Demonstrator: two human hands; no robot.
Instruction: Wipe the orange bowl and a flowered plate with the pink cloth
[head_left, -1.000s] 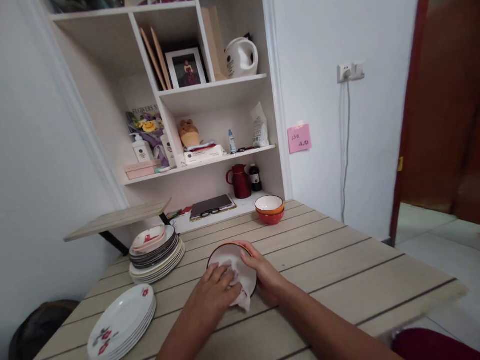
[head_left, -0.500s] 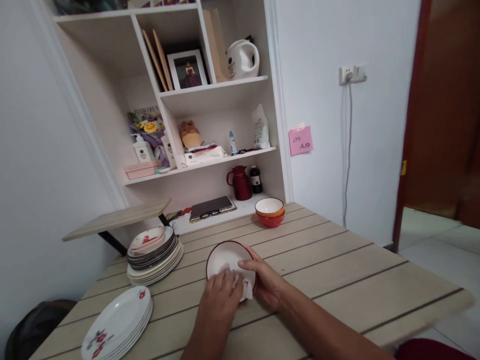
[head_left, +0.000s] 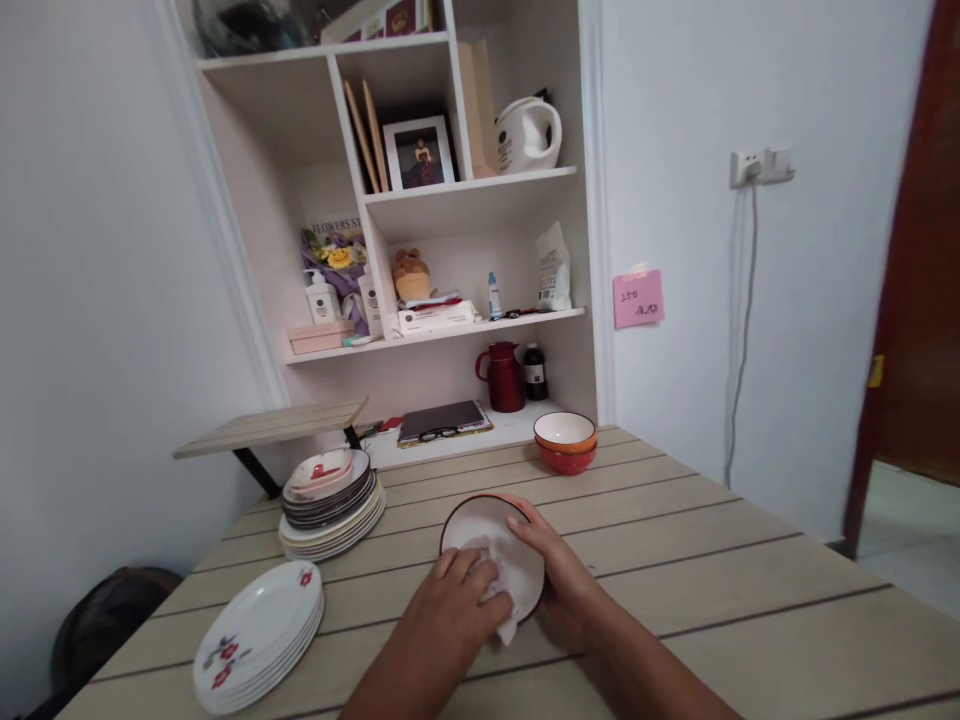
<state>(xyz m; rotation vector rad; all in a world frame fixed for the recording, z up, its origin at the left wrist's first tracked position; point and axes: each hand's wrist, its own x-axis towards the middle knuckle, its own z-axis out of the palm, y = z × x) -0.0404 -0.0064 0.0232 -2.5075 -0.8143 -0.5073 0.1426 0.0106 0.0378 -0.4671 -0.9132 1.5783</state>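
Note:
A white-lined bowl (head_left: 480, 522) with a dark rim is tilted toward me above the table. My right hand (head_left: 551, 560) grips its right side, the thumb over the rim and the other fingers behind, mostly hidden. My left hand (head_left: 465, 600) is inside the bowl, its curled fingers pressing a crumpled white tissue (head_left: 511, 585) against the inner surface. Part of the tissue hangs past the lower rim. Beyond the hands, an orange bowl (head_left: 566, 432) sits nested in a red bowl (head_left: 568, 461) on the table.
Left on the slatted table (head_left: 675, 540) are a stack of oval floral plates (head_left: 259, 625) and a taller pile of round plates (head_left: 334, 520) topped by small dishes (head_left: 322, 472). A raised wooden shelf (head_left: 270, 425) overhangs behind. A red thermos jug (head_left: 504, 378) stands in the alcove.
The view has swung left, so everything sits further right in the picture. My left hand has shifted the tissue lower in the bowl, and the bowl is tilted a little differently.

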